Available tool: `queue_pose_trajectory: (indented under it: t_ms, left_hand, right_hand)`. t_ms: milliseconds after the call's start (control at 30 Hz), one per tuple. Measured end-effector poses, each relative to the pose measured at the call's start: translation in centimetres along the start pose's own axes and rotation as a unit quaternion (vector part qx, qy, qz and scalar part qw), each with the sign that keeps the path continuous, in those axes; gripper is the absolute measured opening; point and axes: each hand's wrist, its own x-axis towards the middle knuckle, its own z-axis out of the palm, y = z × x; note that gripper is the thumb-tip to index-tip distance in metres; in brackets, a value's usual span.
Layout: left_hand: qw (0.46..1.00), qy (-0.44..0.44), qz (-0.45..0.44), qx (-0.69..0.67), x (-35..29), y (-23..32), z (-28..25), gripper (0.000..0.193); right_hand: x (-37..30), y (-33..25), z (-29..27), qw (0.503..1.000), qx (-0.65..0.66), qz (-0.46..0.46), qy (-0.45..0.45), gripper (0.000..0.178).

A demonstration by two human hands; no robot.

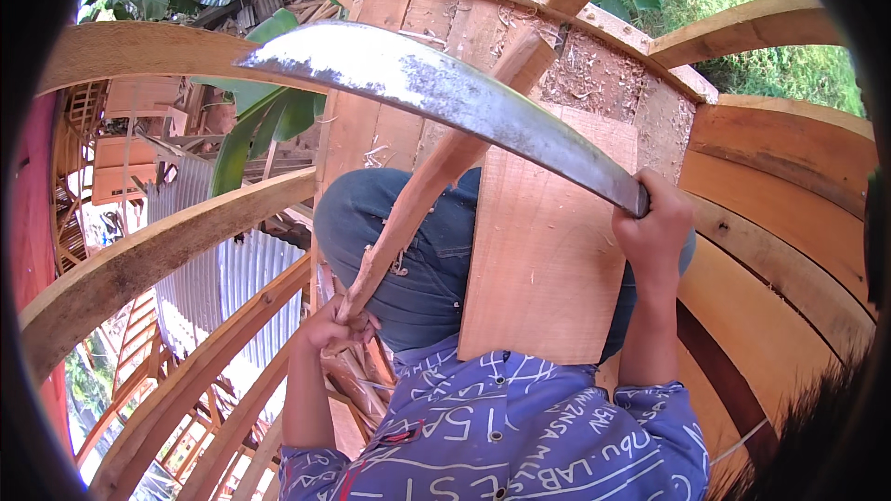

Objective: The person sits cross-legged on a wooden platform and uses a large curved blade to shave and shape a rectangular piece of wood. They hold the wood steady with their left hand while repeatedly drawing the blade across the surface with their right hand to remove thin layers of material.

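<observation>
1. Plank floor [367,130] beneath the worker, ringed by curved wooden slats [176,239]; wood shavings [580,74] thickest at its far right. Corrugated metal [190,213] and a broad green leaf [246,148] beyond on the left, grass [789,74] at upper right.
2. Head view, only one available. Worker seated, dark trousers [357,213], a flat board [552,241] lying over the lap, right of centre.
3. Right hand [654,223]: fingers curled tight at the butt of a big curved blade [464,102]; grip hidden inside the fist. Blade points away to the left, rising toward its tip.
4. Left hand [342,327]: fingers wrapped round the near end of a rough stick [408,213], no visible gap.
5. Key relation: stick's long axis runs from the left fist away, up and rightward; blade crosses above it, steeply angled to it, beyond the knee. Left hand holds the stick's near end; right hand sits well off to the side. Contact between blade and stick: cannot tell.
</observation>
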Motion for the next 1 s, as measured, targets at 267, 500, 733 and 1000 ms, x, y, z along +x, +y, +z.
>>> queue_pose_trajectory:
  t_ms: [267, 500, 733, 1000]
  left_hand:
    - [0.986, -0.111, -0.125, -0.016, -0.2, -1.9, 0.9, 0.046]
    - [0.991, -0.103, -0.08, -0.039, 0.3, -4.7, 1.3, 0.041]
    - [0.996, -0.014, -0.088, -0.003, 0.1, -3.3, 3.8, 0.037]
    - [0.994, -0.03, -0.073, 0.076, 0.8, -4.6, 2.7, 0.029]
  right_hand:
    - [-0.8, -1.2, -0.6, 0.995, -0.017, -0.06, -0.074, 0.013]
    - [-2.3, -1.7, 0.7, 0.986, -0.013, -0.113, -0.122, 0.013]
    - [-1.3, 1.2, 0.8, 0.99, -0.102, -0.077, -0.06, 0.012]
    - [-0.4, 7.2, -2.1, 0.967, -0.232, 0.106, 0.021, 0.015]
